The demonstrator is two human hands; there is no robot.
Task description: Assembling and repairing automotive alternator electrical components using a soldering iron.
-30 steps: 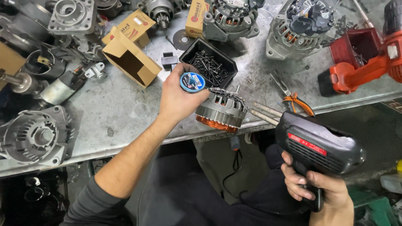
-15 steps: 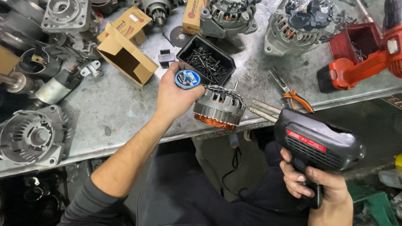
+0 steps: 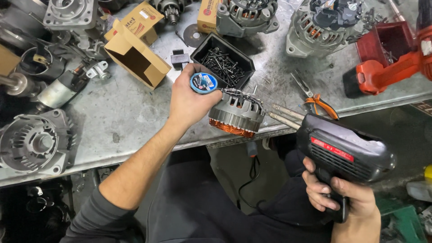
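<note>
Nearby, screw tray [image 3: 203,50], pliers [image 3: 315,100]; left hand [image 3: 189,101] pinching blue spool [image 3: 203,83], possibly solder.

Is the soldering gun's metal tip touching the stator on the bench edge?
Cannot tell. In the head view the soldering gun, gripped by the right hand, points its tip close beside the stator, but the meeting point is not plainly shown.

A small round spool [image 3: 203,83] with a blue and white label sits in the left hand [image 3: 189,101]. Just up-left of that grip lies an open brown cardboard box [image 3: 135,56], with a tan printed carton [image 3: 135,21] beyond it. Another tan carton [image 3: 207,13] stands further up. A red label strip [image 3: 332,149] marks the black soldering gun [image 3: 344,150] above the right hand [image 3: 339,198].
</note>
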